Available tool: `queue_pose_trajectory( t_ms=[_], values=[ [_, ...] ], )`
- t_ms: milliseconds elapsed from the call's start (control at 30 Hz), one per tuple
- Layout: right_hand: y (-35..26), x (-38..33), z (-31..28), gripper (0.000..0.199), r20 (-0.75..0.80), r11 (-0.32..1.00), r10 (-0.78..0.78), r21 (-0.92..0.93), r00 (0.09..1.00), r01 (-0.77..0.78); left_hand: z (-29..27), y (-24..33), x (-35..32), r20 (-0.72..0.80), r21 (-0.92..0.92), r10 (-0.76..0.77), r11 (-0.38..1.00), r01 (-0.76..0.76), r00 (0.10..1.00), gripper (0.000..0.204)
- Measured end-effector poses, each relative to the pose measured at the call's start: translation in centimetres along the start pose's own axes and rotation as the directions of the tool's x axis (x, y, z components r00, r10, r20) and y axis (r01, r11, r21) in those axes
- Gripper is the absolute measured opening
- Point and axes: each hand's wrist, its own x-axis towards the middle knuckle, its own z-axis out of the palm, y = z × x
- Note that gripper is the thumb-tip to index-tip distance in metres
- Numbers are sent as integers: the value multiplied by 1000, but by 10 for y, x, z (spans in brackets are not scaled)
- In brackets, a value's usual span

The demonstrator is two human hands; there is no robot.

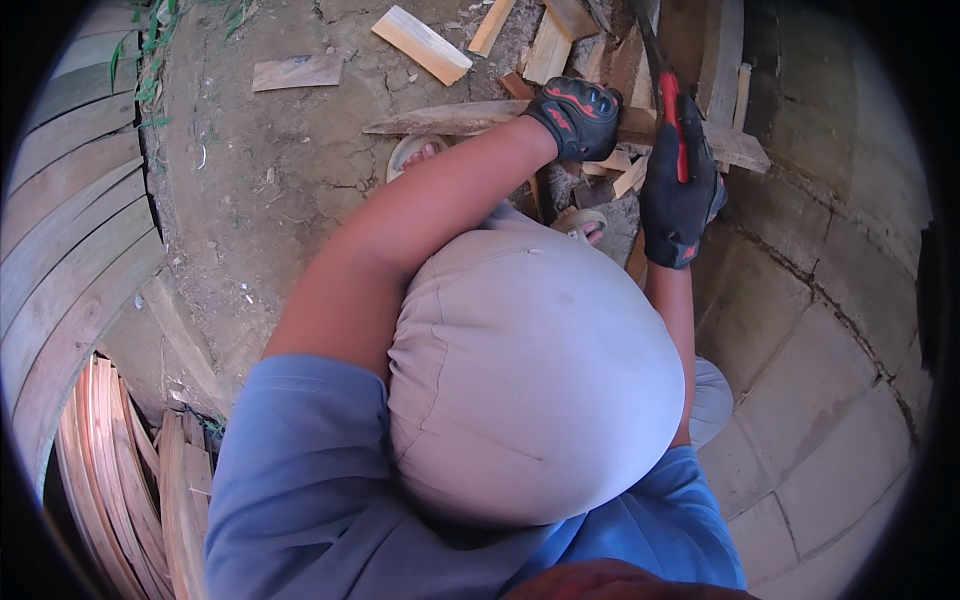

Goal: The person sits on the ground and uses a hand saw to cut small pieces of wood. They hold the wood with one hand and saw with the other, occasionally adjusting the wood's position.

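A wooden plank point(445, 119) lies crosswise ahead, its length running left to right; the gloved left hand point(583, 115), nearer its middle, curls tightly over it, while the right hand point(680, 190) grips a red-handled tool point(670, 100).

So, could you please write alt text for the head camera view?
A black-gloved left hand rests on a wooden plank, while the gloved right hand holds a red-handled tool. Wood offcuts lie on bare earth, with grey blockwork to the right.
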Motion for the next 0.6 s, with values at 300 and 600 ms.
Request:
queue_pose_trajectory(
  t_ms=[300, 600],
  values=[
    [-28, -99, -97, 42, 108, 984, 130, -135, 986, -115, 9, 0, 4, -92, -25, 6, 1000, -8, 996, 39],
    [-81, -196, -223, 43, 233, 970, 27, -240, 972, 30, 12, -7, 1, -106, 28, 18, 999, -15, 994, 41]
  ],
)
